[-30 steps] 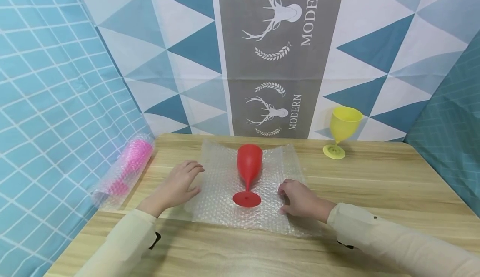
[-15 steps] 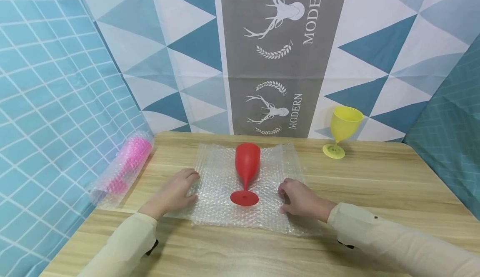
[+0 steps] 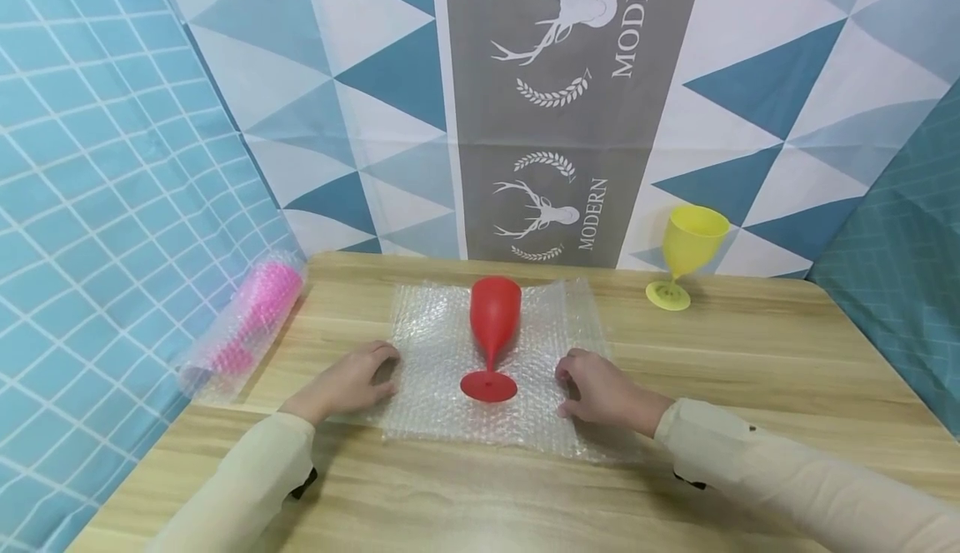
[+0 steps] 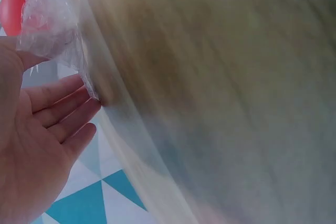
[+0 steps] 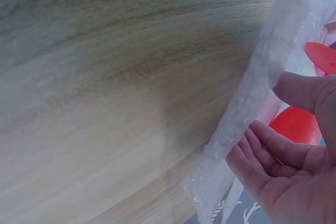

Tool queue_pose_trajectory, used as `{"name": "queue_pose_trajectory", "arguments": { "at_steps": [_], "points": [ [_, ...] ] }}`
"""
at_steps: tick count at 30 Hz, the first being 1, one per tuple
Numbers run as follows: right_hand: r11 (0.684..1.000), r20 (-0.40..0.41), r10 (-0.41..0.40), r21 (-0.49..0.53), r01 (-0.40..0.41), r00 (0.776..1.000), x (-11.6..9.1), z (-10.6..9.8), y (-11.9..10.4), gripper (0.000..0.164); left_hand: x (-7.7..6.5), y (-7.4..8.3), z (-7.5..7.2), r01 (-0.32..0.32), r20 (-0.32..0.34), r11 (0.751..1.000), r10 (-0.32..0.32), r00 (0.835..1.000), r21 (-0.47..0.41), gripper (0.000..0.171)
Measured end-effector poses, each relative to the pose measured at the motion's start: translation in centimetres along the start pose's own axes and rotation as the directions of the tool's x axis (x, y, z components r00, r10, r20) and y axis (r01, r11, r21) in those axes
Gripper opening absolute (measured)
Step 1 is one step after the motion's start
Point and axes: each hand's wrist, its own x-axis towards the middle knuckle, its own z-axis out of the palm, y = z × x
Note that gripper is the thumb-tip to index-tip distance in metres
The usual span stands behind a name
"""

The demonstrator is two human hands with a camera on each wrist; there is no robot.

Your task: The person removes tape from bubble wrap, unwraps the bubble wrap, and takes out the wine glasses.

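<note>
A red plastic goblet (image 3: 495,320) lies on its side on a clear sheet of bubble wrap (image 3: 435,403), its foot toward me. At the sheet's left edge my left hand (image 3: 356,382) holds the wrap; in the left wrist view the thumb shows through the plastic and the fingertips (image 4: 90,103) meet its border. My right hand (image 3: 603,395) grips the right side with curled fingers. A strip of the wrap (image 5: 252,77) stands up against that thumb and fingers in the right wrist view, partly covering the goblet behind it.
A pink goblet (image 3: 258,311) rolled in bubble wrap lies at the table's left edge. Upright at the back right stands a yellow goblet (image 3: 690,245). The wooden table (image 3: 465,503) ends at a patterned cloth (image 3: 405,120) behind.
My left hand has moved in to the wrap's left edge, and its fingers have curled. The right hand keeps its place on the other side. The head view has tilted slightly upward.
</note>
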Motion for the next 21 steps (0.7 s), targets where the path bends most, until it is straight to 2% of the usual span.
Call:
{"name": "queue_pose_trajectory", "arguments": {
  "at_steps": [6, 10, 14, 21],
  "points": [
    [0.999, -0.002, -0.040, -0.029, 0.040, 0.999, 0.0, 0.0, 0.2, 0.037, 0.1, 0.0, 0.2, 0.013, 0.023, 1.000, -0.012, 1.000, -0.014, 0.041],
    [0.999, 0.018, -0.025, -0.024, 0.026, 1.000, 0.0, -0.1, 0.1, 0.037, 0.2, 0.2, 0.2, 0.027, 0.031, 0.999, -0.026, 0.999, -0.028, 0.041],
    [1.000, 0.052, -0.015, 0.002, 0.015, 0.999, 0.2, -0.5, 0.1, 0.037, 0.4, 0.2, 0.2, 0.076, 0.028, 0.995, -0.074, 0.997, -0.063, 0.035],
    [0.993, 0.128, -0.121, 0.028, 0.119, 0.984, 0.5, -1.9, 0.0, 0.032, 0.6, 0.2, 0.0, 0.163, -0.024, 0.973, -0.169, 0.985, -0.161, 0.030]
  ]
}}
